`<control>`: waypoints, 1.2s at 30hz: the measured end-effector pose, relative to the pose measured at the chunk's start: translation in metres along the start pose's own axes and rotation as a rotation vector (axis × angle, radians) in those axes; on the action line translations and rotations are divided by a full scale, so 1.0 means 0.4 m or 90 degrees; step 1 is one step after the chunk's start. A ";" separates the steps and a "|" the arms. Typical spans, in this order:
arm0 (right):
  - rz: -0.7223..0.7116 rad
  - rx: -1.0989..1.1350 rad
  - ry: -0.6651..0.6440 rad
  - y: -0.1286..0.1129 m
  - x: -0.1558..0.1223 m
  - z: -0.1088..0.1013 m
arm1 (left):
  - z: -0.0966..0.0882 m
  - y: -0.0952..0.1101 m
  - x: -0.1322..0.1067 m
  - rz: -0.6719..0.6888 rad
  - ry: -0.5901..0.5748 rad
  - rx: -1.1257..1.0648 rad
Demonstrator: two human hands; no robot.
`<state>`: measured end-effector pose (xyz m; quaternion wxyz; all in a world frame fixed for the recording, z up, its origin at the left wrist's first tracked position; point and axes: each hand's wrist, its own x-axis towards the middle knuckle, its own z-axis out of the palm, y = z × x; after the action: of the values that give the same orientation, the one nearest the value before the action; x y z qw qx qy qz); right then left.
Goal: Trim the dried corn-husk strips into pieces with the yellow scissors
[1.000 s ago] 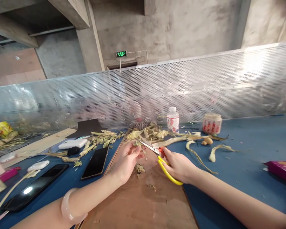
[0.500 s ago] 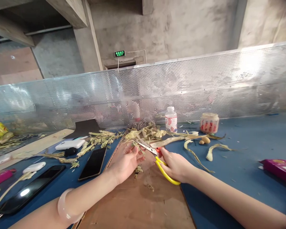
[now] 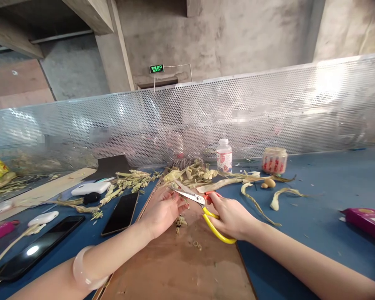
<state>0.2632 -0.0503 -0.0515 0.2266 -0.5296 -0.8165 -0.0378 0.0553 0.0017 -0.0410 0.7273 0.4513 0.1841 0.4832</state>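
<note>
My right hand (image 3: 233,217) grips a pair of scissors (image 3: 218,233) with yellow and red handles. Their metal blades stand slightly apart and point left, over the fingertips of my other hand. My left hand (image 3: 164,211) is closed, palm turned up, fingertips curled together under the blades; whatever they pinch is too small and covered to make out. Below both hands lies a brown board (image 3: 175,266). On it, close to my left fingers, rests a small heap of dried plant bits (image 3: 181,223), with small pale rings (image 3: 197,245) nearer me.
Dried husk-like strips (image 3: 193,173) pile up at the board's far end. Beyond them stand a white bottle (image 3: 224,156) and a jar (image 3: 274,161). Phones (image 3: 120,214) lie to the left, a purple packet (image 3: 365,221) far right. A perforated metal screen (image 3: 268,108) runs behind.
My left hand has shifted slightly left and down. The scissor blades now reach across its fingertips at a flatter angle. A greenish bit seen at those fingers earlier is no longer clearly visible.
</note>
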 end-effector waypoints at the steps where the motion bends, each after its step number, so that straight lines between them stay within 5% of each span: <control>1: -0.002 0.001 0.001 -0.001 0.000 -0.001 | -0.003 0.000 0.001 0.001 0.000 0.004; 23: 0.025 -0.017 -0.020 -0.007 0.001 -0.006 | -0.002 0.002 0.002 0.011 -0.046 -0.010; 36: 0.020 -0.032 -0.016 -0.006 -0.002 -0.005 | 0.002 0.005 0.002 0.015 -0.006 -0.003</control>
<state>0.2618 -0.0526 -0.0496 0.2034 -0.5481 -0.8099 -0.0481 0.0553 0.0021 -0.0388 0.7235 0.4539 0.1740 0.4902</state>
